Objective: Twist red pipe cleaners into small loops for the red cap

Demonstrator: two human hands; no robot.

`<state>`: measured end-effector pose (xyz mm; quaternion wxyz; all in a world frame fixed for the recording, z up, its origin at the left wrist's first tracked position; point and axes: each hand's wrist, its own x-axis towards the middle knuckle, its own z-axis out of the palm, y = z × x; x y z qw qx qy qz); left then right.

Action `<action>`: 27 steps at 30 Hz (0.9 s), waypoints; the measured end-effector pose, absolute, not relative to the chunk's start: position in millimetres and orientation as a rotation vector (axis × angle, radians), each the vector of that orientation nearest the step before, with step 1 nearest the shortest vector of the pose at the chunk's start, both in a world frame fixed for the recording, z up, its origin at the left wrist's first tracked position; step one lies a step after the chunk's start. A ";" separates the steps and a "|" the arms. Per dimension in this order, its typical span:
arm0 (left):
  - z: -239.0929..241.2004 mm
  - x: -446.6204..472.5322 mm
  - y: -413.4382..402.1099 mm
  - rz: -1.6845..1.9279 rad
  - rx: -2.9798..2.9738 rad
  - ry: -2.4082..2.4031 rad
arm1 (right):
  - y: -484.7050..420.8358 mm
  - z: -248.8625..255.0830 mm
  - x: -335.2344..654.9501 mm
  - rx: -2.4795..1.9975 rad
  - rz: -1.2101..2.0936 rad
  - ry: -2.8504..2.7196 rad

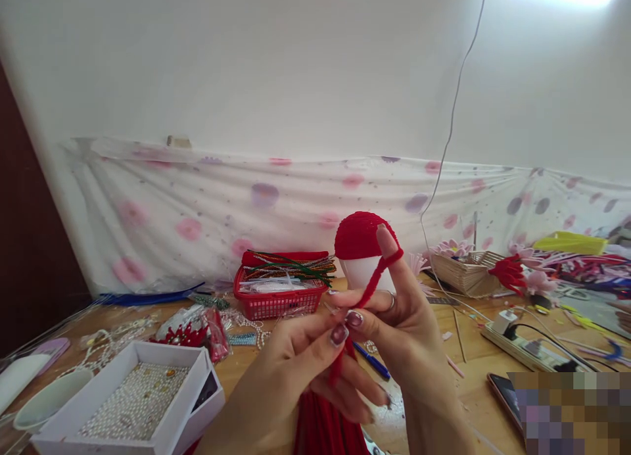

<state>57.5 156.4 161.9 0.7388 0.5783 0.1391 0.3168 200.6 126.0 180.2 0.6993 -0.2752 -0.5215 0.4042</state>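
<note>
A red fuzzy pipe cleaner (373, 284) runs between my hands in the middle of the view. One end bends round the raised index finger of my right hand (411, 330), whose thumb pinches it lower down. My left hand (300, 359) closes thumb and finger on the same stem beside the right thumb, so the fingertips almost touch. Its lower part hangs between the fingers, partly hidden. Below the hands lies a bundle of red strands (328, 429). Behind my right hand stands a white form (359, 271) topped by a ridged red dome (362, 235).
At left, a white box (162, 435) holds pearl beads. A red basket (280, 304) of pipe cleaners stands behind my hands. A blue pen (372, 361) lies beneath them. To the right are a power strip (530, 350), a phone (507, 399) and a woven basket (461, 274) with flowers.
</note>
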 end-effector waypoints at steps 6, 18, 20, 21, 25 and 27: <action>139.7 69.9 175.8 0.363 0.963 -0.056 | 136.9 178.9 202.6 -0.413 1.064 -1.143; 148.1 68.5 153.2 1.562 2.081 1.184 | 143.8 166.8 186.7 -0.834 0.660 -1.144; 146.8 69.5 151.8 1.580 2.060 1.214 | 143.1 167.5 184.1 -0.832 0.667 -1.170; 147.9 68.9 152.8 1.497 2.004 1.121 | 142.2 169.2 185.4 -0.804 0.690 -1.172; 155.1 61.1 165.8 0.822 1.429 0.435 | 138.8 177.6 199.3 -0.616 0.879 -1.106; 153.6 60.8 172.7 0.570 1.155 0.116 | 140.4 178.2 204.0 -0.527 1.001 -1.082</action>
